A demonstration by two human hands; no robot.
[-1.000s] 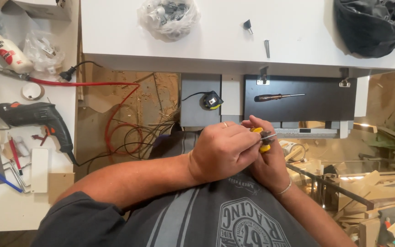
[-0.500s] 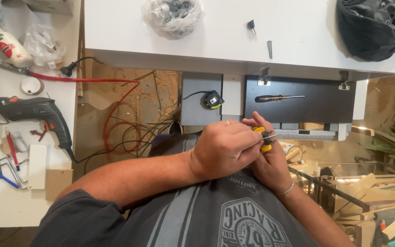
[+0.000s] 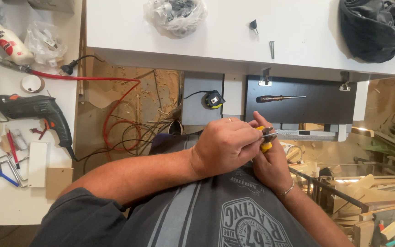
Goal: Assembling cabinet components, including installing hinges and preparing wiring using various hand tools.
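The left hand (image 3: 225, 146) was held curled in front of the chest, its fingertips pinched on a small metal part (image 3: 269, 134) at the tip of a yellow-handled tool (image 3: 265, 145). The right hand (image 3: 270, 160) lay beneath and behind it, closed round the yellow handle, largely hidden by the left. Both were held just below a dark panel (image 3: 316, 107) on which a screwdriver (image 3: 277, 98) was laid flat. A tape measure (image 3: 214, 99) was seen just left of that panel. On the white surface (image 3: 5, 201) well to the left, a power drill (image 3: 33, 110) and a glue bottle (image 3: 10, 43) were lying
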